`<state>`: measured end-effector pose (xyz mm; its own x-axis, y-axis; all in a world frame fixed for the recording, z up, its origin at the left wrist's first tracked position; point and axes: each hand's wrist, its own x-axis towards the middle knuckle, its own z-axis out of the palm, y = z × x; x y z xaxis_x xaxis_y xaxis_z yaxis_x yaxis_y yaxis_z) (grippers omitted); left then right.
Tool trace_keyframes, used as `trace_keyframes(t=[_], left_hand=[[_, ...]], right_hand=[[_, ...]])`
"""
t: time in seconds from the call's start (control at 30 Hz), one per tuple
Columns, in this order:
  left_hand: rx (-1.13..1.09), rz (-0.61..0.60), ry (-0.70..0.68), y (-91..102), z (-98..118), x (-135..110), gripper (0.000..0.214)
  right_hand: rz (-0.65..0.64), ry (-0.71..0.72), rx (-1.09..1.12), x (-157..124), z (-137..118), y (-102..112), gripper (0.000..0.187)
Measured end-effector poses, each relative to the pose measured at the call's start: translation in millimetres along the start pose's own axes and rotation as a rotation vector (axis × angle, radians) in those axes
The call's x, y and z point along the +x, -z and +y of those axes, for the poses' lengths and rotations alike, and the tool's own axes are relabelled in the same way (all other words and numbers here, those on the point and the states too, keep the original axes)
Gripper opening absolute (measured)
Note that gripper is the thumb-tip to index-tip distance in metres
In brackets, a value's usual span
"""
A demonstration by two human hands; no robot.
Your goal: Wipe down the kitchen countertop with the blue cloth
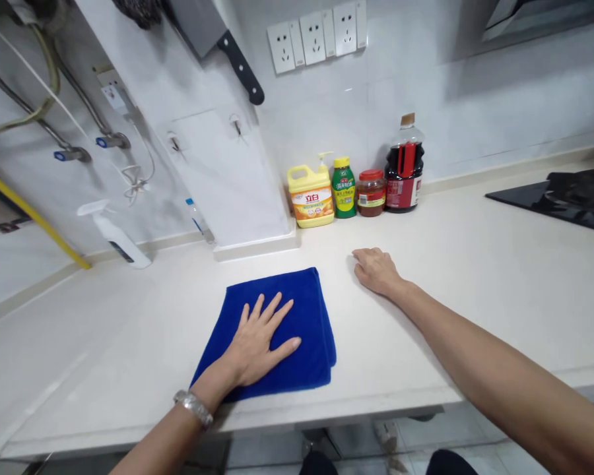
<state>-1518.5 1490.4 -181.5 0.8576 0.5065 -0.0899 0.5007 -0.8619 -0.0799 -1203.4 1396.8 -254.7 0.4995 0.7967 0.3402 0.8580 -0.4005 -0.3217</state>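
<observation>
A blue cloth (304, 330), folded into a rough square, lies on the white countertop (143, 356) close to its front edge. My left hand (260, 343) rests flat on the cloth with its fingers spread, not gripping it. Further right, my right hand (377, 272) is on or just above the bare countertop, apart from the cloth. Its fingers are loosely bent, with a small gap between thumb and forefinger, and I see nothing in it.
Along the wall stand a yellow detergent jug (311, 198), a green bottle (344, 188), a red-lidded jar (371, 193) and a dark sauce bottle (404, 165). A white spray bottle (116, 234) leans at left. A cleaver (218, 46) hangs above; a black stove (564, 198) is right.
</observation>
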Motion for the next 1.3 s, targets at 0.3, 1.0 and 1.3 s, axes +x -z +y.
trace_keyframes(t=[0.3, 1.0, 1.3], left_hand=[[-0.066, 0.017, 0.012, 5.2, -44.5, 85.1, 0.087], [0.014, 0.106, 0.652, 7.9, -293.9, -61.3, 0.077], [0.087, 0.074, 0.736, -9.3, -251.3, -143.4, 0.075]], right_hand=[[0.069, -0.005, -0.056, 4.0, 4.7, -14.8, 0.044], [0.156, 0.112, 0.157, 15.0, 45.9, -41.3, 0.044], [0.071, 0.037, 0.005, 9.5, 27.9, -34.5, 0.047]])
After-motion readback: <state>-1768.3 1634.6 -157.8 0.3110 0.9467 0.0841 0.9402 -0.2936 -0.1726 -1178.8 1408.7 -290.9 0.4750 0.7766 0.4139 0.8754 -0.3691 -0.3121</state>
